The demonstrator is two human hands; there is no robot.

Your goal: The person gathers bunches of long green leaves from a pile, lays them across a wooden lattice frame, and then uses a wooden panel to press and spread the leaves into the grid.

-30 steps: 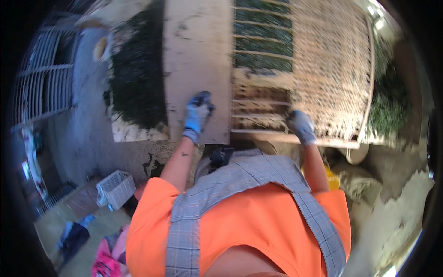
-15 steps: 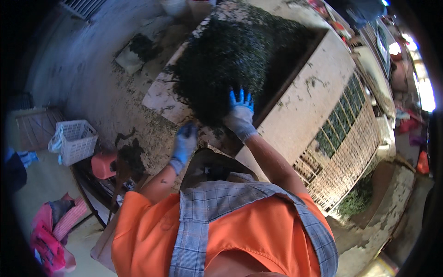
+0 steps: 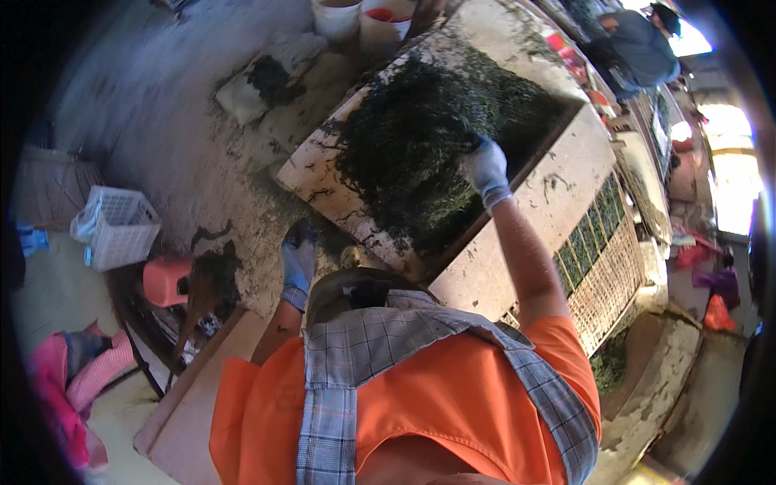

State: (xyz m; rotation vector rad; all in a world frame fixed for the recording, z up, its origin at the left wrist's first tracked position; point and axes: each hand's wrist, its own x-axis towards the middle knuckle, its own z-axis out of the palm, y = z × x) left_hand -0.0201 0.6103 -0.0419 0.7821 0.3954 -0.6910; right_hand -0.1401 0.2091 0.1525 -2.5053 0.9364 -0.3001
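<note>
A heap of dark green, stringy plant strands lies in a wide, shallow tray or bin with a pale, stained side board. My right hand, in a pale glove with blue fingers, is at the heap's right side. Its fingers curl into the strands, and the fingertips are partly hidden by them. My left hand, gloved alike with dark, wet-looking fingers, hangs off the near left side of the tray, apart from the heap. Its fingers are too dark to make out what, if anything, they hold.
A slatted rack holding green strands adjoins the right side board. To the left are a white plastic basket and a pink container. Two buckets stand at the back. Another person is at the far right.
My right hand has moved right and farther over the heap, its fingers going from spread to curled. My left hand has shifted left. The view has turned slightly.
</note>
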